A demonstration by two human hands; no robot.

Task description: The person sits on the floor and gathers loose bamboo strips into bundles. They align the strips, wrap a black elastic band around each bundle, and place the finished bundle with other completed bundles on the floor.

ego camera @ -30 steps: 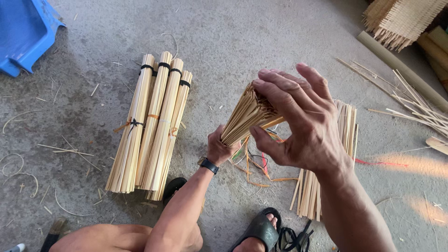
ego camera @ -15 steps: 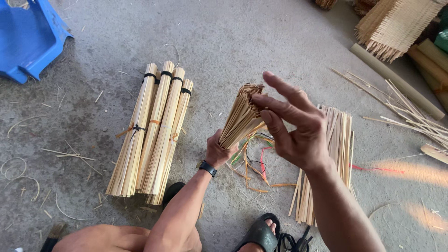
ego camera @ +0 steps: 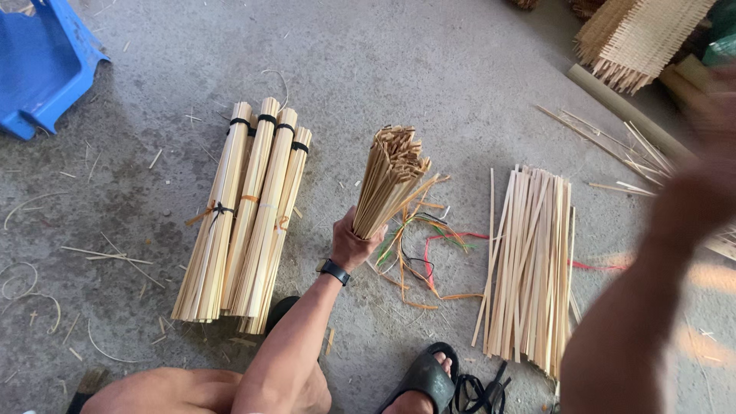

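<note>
The left hand (ego camera: 354, 245) grips a bundle (ego camera: 389, 181) of bamboo strips upright by its lower end, tips fanned upward, while the blurred right hand (ego camera: 709, 153), its grip unreadable, hangs well off to the right.

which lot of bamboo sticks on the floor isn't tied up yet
The loose pile of bamboo sticks right of the coloured strings. It lies spread with no band, while the tied bundles on the left carry black bands and cord.
</note>
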